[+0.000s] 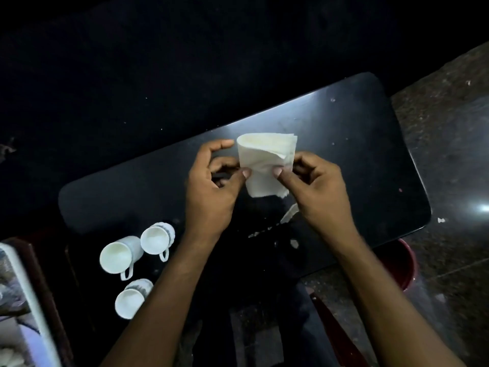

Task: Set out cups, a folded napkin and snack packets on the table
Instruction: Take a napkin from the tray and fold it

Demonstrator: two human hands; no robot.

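Note:
A white paper napkin, partly folded with its top curled over, is held up above the black table. My left hand pinches its left edge and my right hand pinches its right edge, thumbs facing me. Three white cups with handles lie on their sides at the lower left: one, a second beside it, a third nearer to me. No snack packets can be made out in the dim light.
A dark red bucket stands on the speckled floor under the table's right near corner. A white-edged tray or box sits at the far left. A pale scrap lies on the table under my right wrist.

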